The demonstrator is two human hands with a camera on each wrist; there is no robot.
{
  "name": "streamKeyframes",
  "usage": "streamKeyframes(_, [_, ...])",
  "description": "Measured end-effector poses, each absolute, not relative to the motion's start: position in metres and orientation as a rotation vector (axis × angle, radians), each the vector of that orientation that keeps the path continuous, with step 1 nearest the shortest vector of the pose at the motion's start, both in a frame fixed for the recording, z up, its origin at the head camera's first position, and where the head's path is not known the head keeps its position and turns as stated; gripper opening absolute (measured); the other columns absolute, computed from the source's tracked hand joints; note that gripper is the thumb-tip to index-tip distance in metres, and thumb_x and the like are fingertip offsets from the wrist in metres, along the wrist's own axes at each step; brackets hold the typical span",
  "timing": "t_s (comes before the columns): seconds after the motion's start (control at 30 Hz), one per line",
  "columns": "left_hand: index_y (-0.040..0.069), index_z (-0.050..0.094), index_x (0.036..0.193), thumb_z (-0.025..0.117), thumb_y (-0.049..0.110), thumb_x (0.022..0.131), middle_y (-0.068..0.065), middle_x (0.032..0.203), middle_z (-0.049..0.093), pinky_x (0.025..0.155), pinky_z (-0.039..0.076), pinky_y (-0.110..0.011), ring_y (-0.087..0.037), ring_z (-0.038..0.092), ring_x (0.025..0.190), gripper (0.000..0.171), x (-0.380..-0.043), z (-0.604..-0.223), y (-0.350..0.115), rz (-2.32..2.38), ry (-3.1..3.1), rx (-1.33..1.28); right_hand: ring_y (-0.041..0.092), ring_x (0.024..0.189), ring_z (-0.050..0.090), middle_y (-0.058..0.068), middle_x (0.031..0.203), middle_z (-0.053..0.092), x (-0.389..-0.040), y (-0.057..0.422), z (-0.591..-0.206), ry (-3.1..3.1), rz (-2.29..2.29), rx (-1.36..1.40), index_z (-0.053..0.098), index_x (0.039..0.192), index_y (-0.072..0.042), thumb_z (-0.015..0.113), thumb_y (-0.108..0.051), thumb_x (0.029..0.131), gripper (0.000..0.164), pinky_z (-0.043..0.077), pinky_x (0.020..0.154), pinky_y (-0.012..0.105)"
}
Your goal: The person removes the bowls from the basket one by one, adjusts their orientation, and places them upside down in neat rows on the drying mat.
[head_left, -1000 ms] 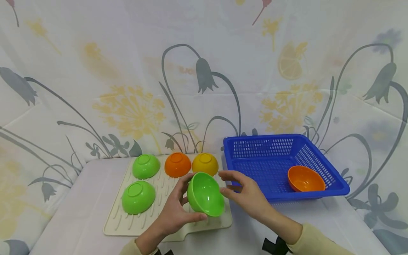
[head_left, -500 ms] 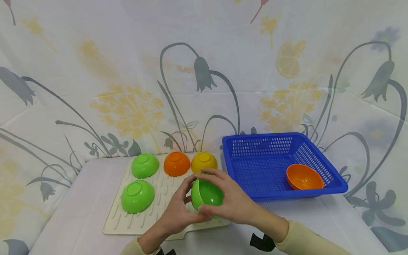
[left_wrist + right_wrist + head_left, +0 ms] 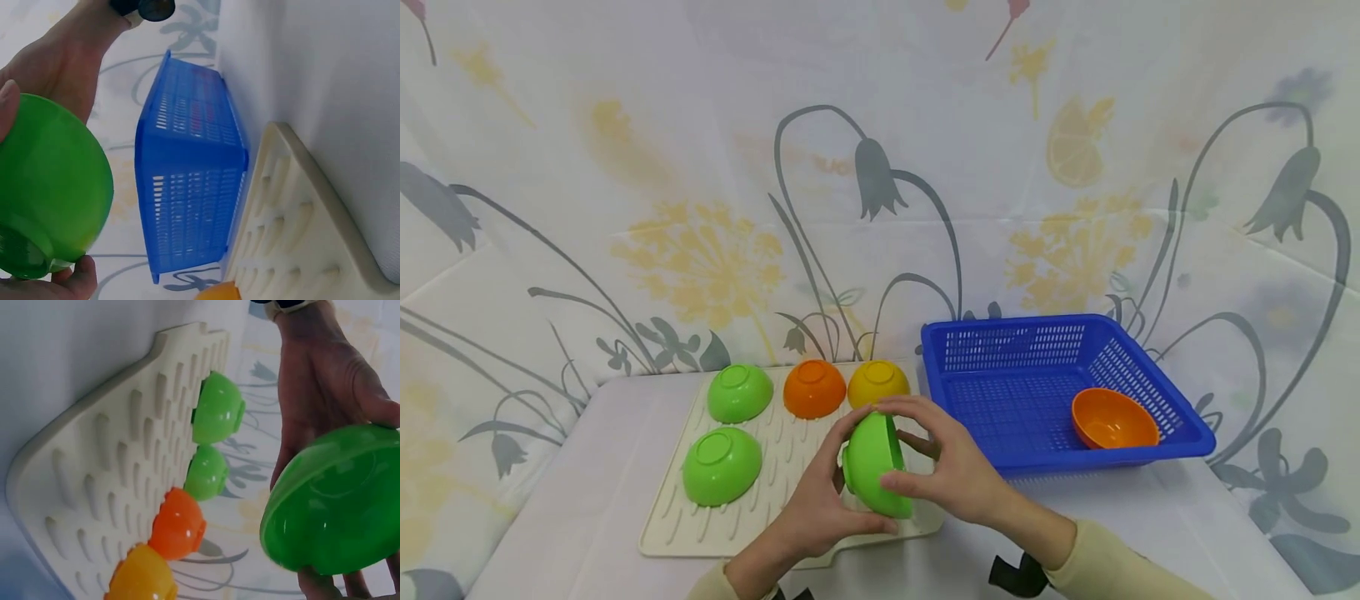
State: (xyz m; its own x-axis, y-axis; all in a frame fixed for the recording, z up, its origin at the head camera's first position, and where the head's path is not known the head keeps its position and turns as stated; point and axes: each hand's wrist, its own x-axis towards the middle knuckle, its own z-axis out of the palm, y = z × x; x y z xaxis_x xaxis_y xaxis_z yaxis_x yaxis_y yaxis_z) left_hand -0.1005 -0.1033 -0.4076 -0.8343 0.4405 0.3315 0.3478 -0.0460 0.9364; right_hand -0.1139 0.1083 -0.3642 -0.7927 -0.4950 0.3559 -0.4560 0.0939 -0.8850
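Observation:
A green bowl [image 3: 872,467] is held up between both hands, over the right part of the cream drying mat [image 3: 775,500]. It is tipped on its side, with its opening turned to the right. My left hand [image 3: 816,496] grips it from the foot side, thumb low and fingers at the top. My right hand [image 3: 951,467] holds the rim side, thumb on the outer wall. The right wrist view shows the bowl's shiny inside. Upside down on the mat are two green bowls [image 3: 740,393] [image 3: 722,467], an orange bowl [image 3: 814,389] and a yellow bowl [image 3: 878,383].
To the right of the mat stands a blue plastic basket [image 3: 1015,392] with slotted walls. Inside it, near the right front corner, another orange bowl [image 3: 1115,418] sits with its opening up. A flower-printed curtain [image 3: 700,167] hangs behind the white-covered table [image 3: 580,500].
My right hand came in from beside the green bowl and took hold of it. The bowl turned, so its outer wall now shows in the head view instead of its inside.

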Motion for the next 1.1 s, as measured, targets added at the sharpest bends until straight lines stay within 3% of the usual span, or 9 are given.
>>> streamKeyframes(0.17, [0.022, 0.031, 0.154, 0.093, 0.011, 0.069, -0.006, 0.149, 0.038, 0.101, 0.048, -0.036, -0.026, 0.041, 0.130, 0.106, -0.100, -0.406, -0.109, 2.074, 2.165, 0.917, 0.026, 0.135, 0.044, 0.007, 0.144, 0.048, -0.114, 0.112, -0.364, 2.203, -1.864, -0.990, 0.048, 0.141, -0.011, 0.076, -0.016, 0.088, 0.060, 0.042, 0.107, 0.046])
streamKeyframes(0.37, [0.014, 0.028, 0.154, 0.091, 0.007, 0.069, -0.014, 0.151, 0.038, 0.100, 0.049, -0.038, -0.025, 0.047, 0.128, 0.106, -0.103, -0.402, -0.117, 2.153, 2.048, 0.992, 0.030, 0.135, 0.045, 0.007, 0.145, 0.046, -0.115, 0.117, -0.368, 2.142, -1.864, -1.037, 0.047, 0.140, -0.015, 0.070, -0.019, 0.092, 0.054, 0.041, 0.106, 0.053])
streamKeyframes(0.63, [0.014, 0.033, 0.152, 0.092, 0.009, 0.068, -0.004, 0.150, 0.044, 0.103, 0.047, -0.038, -0.025, 0.046, 0.130, 0.102, -0.103, -0.400, -0.124, 2.034, 2.214, 0.934, 0.026, 0.136, 0.041, 0.001, 0.147, 0.045, -0.116, 0.121, -0.374, 2.192, -1.799, -1.059, 0.046, 0.144, -0.020, 0.068, -0.019, 0.092, 0.056, 0.034, 0.110, 0.057])
streamKeyframes(0.83, [0.025, 0.042, 0.147, 0.096, 0.025, 0.063, 0.003, 0.141, 0.051, 0.093, 0.050, -0.043, -0.021, 0.053, 0.120, 0.099, -0.105, -0.400, -0.125, 1.831, 2.497, 0.896, 0.027, 0.138, 0.039, 0.001, 0.148, 0.044, -0.114, 0.120, -0.380, 2.312, -1.745, -1.070, 0.050, 0.144, -0.019, 0.071, -0.013, 0.091, 0.057, 0.037, 0.110, 0.051])
streamKeyframes(1.1, [0.023, 0.043, 0.148, 0.096, 0.041, 0.061, 0.003, 0.140, 0.049, 0.095, 0.051, -0.041, -0.018, 0.053, 0.118, 0.103, -0.104, -0.402, -0.123, 1.666, 2.705, 0.896, 0.031, 0.134, 0.045, 0.004, 0.147, 0.045, -0.108, 0.108, -0.382, 2.468, -1.668, -1.038, 0.054, 0.142, -0.017, 0.081, -0.023, 0.085, 0.063, 0.045, 0.103, 0.049])
